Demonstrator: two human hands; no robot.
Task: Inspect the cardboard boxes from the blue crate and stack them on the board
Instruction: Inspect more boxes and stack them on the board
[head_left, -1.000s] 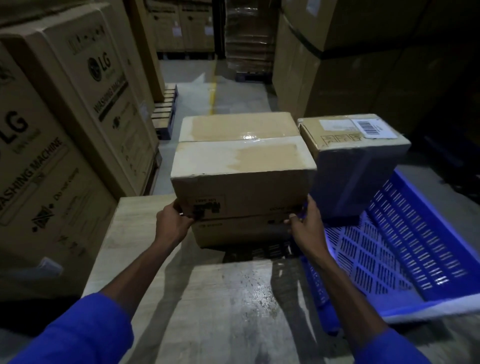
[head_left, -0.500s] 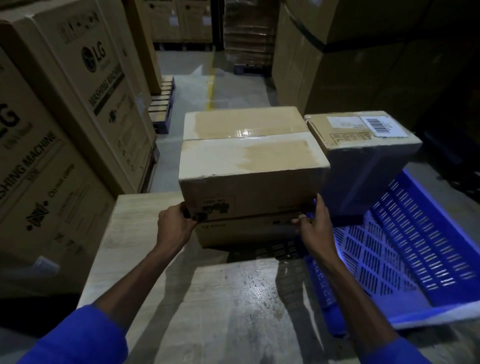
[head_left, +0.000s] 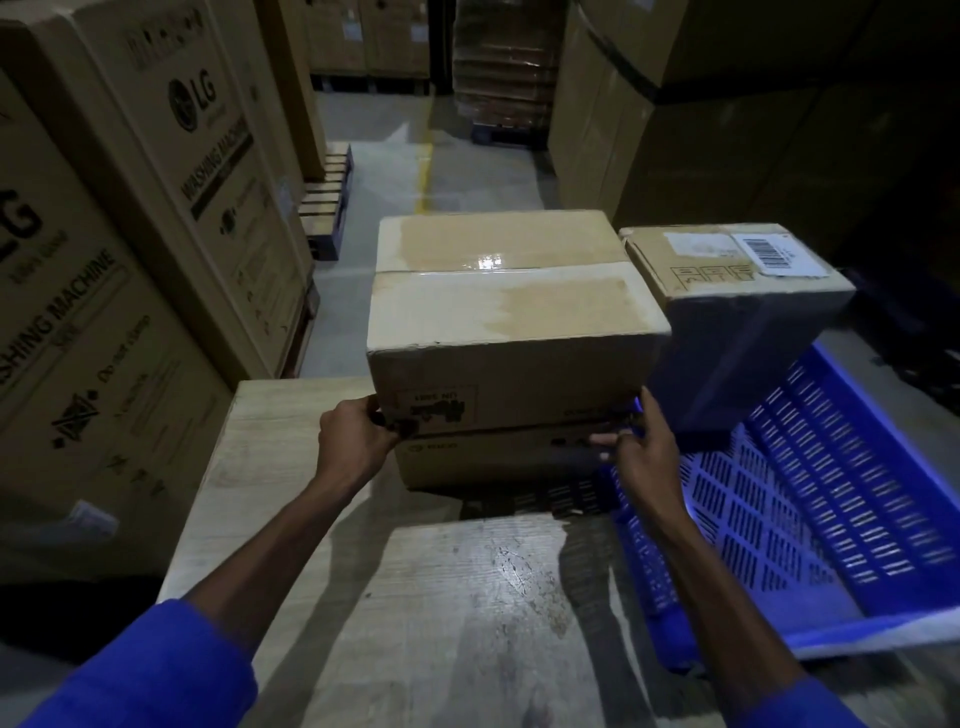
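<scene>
Head cam: left hand (head_left: 353, 441) & right hand (head_left: 644, 457) each grip top box (head_left: 509, 332) bottom corners, fingers curled.

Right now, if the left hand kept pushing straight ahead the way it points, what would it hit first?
The left hand is already against the top box, gripping its near bottom corner where it sits on the lower box. Going on, it would just push that box; depth beyond is unclear.
</scene>
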